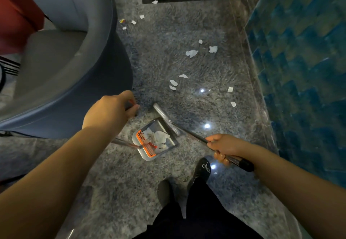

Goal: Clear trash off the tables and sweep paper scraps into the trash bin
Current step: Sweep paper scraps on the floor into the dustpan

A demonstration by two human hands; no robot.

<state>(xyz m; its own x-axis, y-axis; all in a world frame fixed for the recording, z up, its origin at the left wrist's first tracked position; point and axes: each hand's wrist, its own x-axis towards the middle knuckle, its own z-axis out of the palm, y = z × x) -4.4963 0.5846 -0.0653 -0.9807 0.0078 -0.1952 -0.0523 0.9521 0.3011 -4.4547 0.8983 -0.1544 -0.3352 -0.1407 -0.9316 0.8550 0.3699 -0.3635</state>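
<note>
Head view, floor area beside a grey armchair (pixel 61 66).

Left hand (pixel 110 111): fingers curling shut around the top of the dustpan handle (pixel 129 144), whose thin shaft is running down from under the fist to the dustpan (pixel 155 141). Fingertips are pointing toward the chair base.

Dustpan: grey, orange comb teeth (pixel 145 142) along one edge, sitting on the polished stone floor (pixel 187 23) just ahead of a black shoe (pixel 201 171). White paper scraps are lying inside it.

Right hand (pixel 224 148): fingers wrapping closed around the dark broom handle (pixel 194 136); black grip end is sticking out behind the palm. The broom head (pixel 165 117) is resting against the pan's far rim.

Loose paper scraps (pixel 192 53): lying scattered on the floor beyond the pan, well apart from both hands, some close to the chair, some nearer the blue tiled wall (pixel 299 51).
</note>
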